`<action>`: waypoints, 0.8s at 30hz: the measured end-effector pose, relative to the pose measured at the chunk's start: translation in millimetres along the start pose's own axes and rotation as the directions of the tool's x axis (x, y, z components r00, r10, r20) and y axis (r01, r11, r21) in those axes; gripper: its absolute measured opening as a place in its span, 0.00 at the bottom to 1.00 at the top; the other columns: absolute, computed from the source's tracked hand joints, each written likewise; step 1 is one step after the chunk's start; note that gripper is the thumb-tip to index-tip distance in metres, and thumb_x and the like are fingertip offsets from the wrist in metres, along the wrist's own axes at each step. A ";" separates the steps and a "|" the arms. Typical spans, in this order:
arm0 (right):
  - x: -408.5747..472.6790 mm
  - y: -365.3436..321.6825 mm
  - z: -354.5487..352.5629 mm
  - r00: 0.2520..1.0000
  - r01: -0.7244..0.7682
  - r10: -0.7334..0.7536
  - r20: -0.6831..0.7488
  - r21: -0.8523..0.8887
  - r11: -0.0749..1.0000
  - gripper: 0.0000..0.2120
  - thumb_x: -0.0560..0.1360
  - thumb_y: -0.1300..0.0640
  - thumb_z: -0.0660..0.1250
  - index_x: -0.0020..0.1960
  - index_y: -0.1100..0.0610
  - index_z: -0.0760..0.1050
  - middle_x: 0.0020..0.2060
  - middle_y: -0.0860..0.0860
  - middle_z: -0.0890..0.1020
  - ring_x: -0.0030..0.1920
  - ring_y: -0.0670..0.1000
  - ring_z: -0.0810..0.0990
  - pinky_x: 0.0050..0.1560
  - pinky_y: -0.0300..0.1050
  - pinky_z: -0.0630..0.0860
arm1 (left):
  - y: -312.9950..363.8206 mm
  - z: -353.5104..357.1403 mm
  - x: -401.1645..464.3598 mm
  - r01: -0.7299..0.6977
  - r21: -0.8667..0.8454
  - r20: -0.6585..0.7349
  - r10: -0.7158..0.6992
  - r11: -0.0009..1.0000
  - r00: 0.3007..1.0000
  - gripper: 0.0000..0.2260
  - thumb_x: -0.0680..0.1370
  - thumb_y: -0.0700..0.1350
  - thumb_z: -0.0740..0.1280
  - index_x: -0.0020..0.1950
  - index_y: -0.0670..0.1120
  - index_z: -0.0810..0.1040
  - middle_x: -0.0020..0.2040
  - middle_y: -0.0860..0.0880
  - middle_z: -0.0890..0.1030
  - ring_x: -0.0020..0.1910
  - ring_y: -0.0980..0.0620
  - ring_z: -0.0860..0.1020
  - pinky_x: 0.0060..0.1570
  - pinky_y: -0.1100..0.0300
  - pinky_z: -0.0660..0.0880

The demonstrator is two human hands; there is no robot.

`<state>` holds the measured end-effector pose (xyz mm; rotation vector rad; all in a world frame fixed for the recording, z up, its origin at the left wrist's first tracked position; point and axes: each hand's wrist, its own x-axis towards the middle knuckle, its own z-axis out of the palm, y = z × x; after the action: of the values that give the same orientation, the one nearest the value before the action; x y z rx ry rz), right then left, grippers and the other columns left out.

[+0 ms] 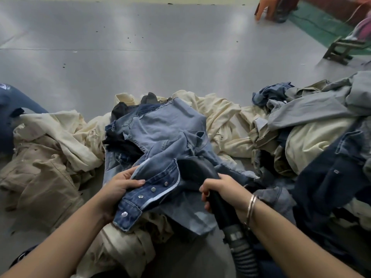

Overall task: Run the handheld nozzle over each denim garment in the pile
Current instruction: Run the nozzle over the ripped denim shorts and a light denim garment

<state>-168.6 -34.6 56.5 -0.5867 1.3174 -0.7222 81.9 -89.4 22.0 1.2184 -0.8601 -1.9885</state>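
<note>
A light blue denim garment (160, 133) lies on top of the pile in front of me. My left hand (118, 187) grips its darker button placket (148, 191), which carries several metal snaps, and lifts it off the pile. My right hand (220, 189) grips the black handheld nozzle (198, 169). The nozzle's wide head presses into the denim just right of the placket. A ribbed grey hose (241, 253) runs from the nozzle down toward me, partly hidden by my right forearm.
Cream and beige garments (52, 149) spread left and behind. Grey, cream and dark navy clothes (321, 137) heap up on the right. Beyond lies a grey table surface (140, 47). A stool (341, 49) and another person's foot (263, 9) are far right.
</note>
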 end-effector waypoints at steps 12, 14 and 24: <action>-5.0 -22.7 -17.0 0.959 0.248 -0.235 -0.157 0.069 0.966 0.07 0.72 0.69 0.64 0.37 0.62 0.68 0.27 0.58 0.73 0.22 0.53 0.72 0.23 0.40 0.70 | -1.7 -9.9 -0.7 -0.029 -0.035 -0.065 0.026 0.999 0.998 0.19 0.67 0.32 0.63 0.56 0.44 0.79 0.44 0.38 0.84 0.34 0.43 0.84 0.29 0.55 0.80; -14.2 -14.4 -10.0 0.971 0.234 -0.231 -0.064 0.034 0.972 0.06 0.72 0.71 0.64 0.39 0.62 0.69 0.25 0.57 0.74 0.22 0.53 0.72 0.22 0.42 0.71 | -3.5 -10.0 0.0 -0.027 -0.032 -0.064 0.025 0.999 0.998 0.20 0.67 0.32 0.63 0.56 0.44 0.79 0.44 0.38 0.84 0.34 0.43 0.84 0.29 0.55 0.80; 26.6 -18.1 -1.0 0.980 0.122 -0.116 -0.160 0.029 0.992 0.06 0.72 0.71 0.62 0.38 0.64 0.69 0.23 0.57 0.71 0.19 0.52 0.69 0.21 0.38 0.69 | -4.8 -6.1 -5.1 -0.013 0.046 -0.012 0.014 0.999 1.000 0.20 0.68 0.31 0.64 0.58 0.43 0.79 0.47 0.38 0.84 0.38 0.44 0.84 0.33 0.57 0.80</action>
<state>-169.5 -66.5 52.6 -0.5902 1.4196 -0.9063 88.4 -83.8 18.5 1.2459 -0.9098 -1.9584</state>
